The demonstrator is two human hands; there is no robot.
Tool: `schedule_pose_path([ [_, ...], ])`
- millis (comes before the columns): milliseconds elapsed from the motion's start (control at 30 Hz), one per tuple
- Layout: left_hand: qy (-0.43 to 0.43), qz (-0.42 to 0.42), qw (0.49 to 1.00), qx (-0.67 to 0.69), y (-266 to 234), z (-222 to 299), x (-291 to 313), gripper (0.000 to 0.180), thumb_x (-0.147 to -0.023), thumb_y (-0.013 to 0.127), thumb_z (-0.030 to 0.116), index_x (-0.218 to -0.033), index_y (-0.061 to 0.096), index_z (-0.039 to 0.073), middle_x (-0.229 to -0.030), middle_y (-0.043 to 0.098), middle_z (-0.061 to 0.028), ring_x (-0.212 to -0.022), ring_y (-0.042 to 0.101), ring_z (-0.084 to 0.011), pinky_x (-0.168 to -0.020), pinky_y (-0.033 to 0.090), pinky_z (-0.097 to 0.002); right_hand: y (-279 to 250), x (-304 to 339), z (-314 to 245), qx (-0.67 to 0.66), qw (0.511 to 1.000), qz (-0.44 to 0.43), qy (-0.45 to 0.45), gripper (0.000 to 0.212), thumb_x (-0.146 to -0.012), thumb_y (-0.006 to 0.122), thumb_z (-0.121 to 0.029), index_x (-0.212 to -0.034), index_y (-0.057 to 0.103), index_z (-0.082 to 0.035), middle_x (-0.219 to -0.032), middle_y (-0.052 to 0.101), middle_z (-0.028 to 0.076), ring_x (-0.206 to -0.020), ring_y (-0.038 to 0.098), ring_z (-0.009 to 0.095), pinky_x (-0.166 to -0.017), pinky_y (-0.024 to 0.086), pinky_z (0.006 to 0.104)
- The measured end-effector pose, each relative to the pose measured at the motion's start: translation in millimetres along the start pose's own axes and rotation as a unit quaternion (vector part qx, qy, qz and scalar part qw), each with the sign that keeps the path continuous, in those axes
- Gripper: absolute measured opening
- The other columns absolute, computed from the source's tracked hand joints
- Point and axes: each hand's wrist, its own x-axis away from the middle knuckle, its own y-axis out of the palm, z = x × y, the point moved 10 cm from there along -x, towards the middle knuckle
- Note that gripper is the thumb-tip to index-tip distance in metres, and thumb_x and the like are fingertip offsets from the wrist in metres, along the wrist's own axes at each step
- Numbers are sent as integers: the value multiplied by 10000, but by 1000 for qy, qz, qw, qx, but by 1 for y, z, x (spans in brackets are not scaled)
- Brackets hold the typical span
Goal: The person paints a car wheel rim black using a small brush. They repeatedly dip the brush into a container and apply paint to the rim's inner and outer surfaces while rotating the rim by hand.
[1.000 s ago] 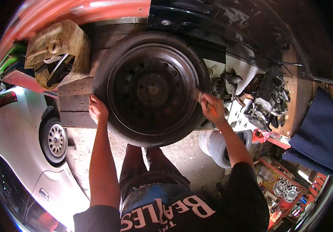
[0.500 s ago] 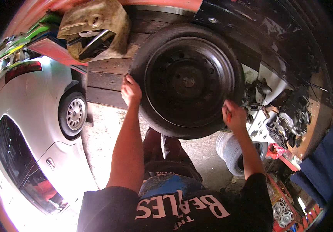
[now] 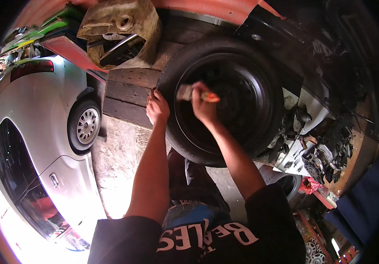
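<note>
A black wheel [image 3: 246,108], a tyre on a dark steel rim, lies on a plank bench top [image 3: 130,92]. My left hand [image 3: 158,108] is closed on the tyre's left edge. Over the left part of the rim, my right hand [image 3: 204,105] is wrapped round a paintbrush [image 3: 210,97] with an orange handle. Its wide head points left toward the rim's inner wall. The brush is smeared by motion, so I cannot tell whether its bristles touch the metal.
Beyond the bench's left part stands a cut-open, stained plastic container [image 3: 121,24] holding metal tools. A silver car [image 3: 44,145] is at the left. Dark metal parts [image 3: 330,149] lie on the right, with a loose tyre [image 3: 288,185] on the floor below them.
My right hand has swept the brush from the wheel's right side across to its left side. My left hand stays on the tyre edge. The whole view has shifted slightly.
</note>
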Motion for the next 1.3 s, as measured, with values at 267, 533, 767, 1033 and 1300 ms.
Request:
schedule_pose_path([
  [267, -8, -22, 1000, 2, 4, 3, 2, 547, -1071, 310, 448, -1405, 585, 112, -1349, 641, -197, -1231, 599, -435, -1018, 475, -530, -68, -47, 48, -119, 965, 196, 130, 223, -1072, 487, -239, -980, 583, -60, -800, 590, 15, -659, 540, 75, -573, 427, 242],
  [533, 5, -9, 1000, 17, 3, -1, -1, 544, -1068, 320, 452, -1393, 587, 108, -1340, 640, -210, -1230, 596, -442, -1013, 476, -540, -12, 70, 64, -69, 955, -123, 262, 212, -1031, 516, -158, -896, 634, -43, -769, 607, 6, -723, 595, 114, -690, 482, 298],
  [767, 6, -24, 999, 29, 10, 4, -2, 550, -1067, 318, 451, -1391, 589, 98, -1349, 637, -203, -1236, 593, -440, -1020, 475, -531, -128, -75, 44, 16, 984, 169, 55, 273, -1094, 443, -285, -1035, 597, -67, -800, 691, 73, -602, 664, 144, -525, 494, 274],
  [1033, -1, -30, 999, 28, 5, 8, 5, 555, -1065, 317, 454, -1407, 579, 105, -1355, 634, -209, -1225, 600, -445, -1014, 478, -534, -41, -30, 49, -104, 981, 123, 110, 279, -1090, 426, -275, -1018, 572, -48, -885, 629, 60, -645, 597, 127, -565, 474, 279],
  [1300, 6, -10, 1000, 26, 1, -1, 0, 544, -1063, 322, 450, -1406, 583, 117, -1346, 642, -201, -1218, 606, -441, -1011, 479, -538, -41, -31, 22, 30, 998, 9, 50, 191, -1075, 427, -173, -1061, 594, -81, -731, 608, 30, -541, 579, 91, -454, 421, 256],
])
